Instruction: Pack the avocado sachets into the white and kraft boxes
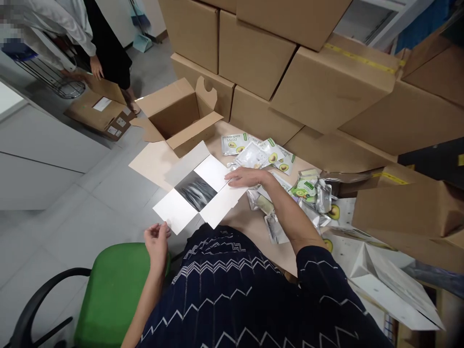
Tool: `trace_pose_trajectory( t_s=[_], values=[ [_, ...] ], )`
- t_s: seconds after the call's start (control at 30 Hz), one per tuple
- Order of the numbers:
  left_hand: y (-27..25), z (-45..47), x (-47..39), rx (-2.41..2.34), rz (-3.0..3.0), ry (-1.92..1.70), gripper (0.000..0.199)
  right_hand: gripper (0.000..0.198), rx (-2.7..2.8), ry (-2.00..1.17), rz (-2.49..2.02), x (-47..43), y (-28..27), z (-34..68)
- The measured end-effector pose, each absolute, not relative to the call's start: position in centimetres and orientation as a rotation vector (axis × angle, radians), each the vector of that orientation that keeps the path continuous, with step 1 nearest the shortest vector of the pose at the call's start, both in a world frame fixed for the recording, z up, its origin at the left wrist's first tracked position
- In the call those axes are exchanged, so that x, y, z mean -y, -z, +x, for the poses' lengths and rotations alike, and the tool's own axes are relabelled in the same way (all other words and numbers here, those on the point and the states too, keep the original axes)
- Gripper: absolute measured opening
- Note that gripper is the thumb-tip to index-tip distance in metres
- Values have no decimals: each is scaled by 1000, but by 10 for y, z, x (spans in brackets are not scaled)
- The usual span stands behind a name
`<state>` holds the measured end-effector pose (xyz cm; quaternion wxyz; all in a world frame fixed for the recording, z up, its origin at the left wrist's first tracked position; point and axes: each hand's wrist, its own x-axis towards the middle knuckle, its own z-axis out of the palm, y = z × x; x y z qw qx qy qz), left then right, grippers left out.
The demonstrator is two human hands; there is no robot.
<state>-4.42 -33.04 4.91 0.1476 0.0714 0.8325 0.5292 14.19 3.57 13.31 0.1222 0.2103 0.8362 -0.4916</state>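
A white carton (221,209) stands with its flaps folded out in front of my body. Dark, glossy packets (197,193) lie inside it. My right hand (246,177) rests on the carton's right-hand flap with the fingers stretched out. Just off the corner of the near left flap (174,212), my left hand (156,234) is raised, its fingers loosely bent and apart. I see nothing held in it. Beyond my right hand lie several white sachets (252,154) with avocado pictures, and silver pouches (277,229) are strewn below my forearm.
An open brown box (177,116) sits at the far table end. Stacked brown cartons (253,53) wall off the back. A green chair (112,285) is at lower left. At upper left a person (79,34) reaches to a carton (97,113) on the floor.
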Motion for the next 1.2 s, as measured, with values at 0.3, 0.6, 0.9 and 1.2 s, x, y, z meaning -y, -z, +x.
trace_pose_trajectory(
  t_s=[0.3, 0.6, 0.9, 1.2],
  values=[
    [-66, -10, 285, -2227, 1510, -1199, 80, 20, -2313, 1566, 597, -43, -138, 136],
    [-63, -27, 260, -2011, 2083, -572, 112, 47, -1995, 1957, 871, -56, -122, 149],
    [-66, -25, 244, -2131, 1714, -865, 42, 63, -1767, 2388, 888, -55, -106, 158],
    [-55, -41, 223, -2114, 710, -1676, 60, 55, -2493, 1830, 1198, -26, -96, 125]
  ],
)
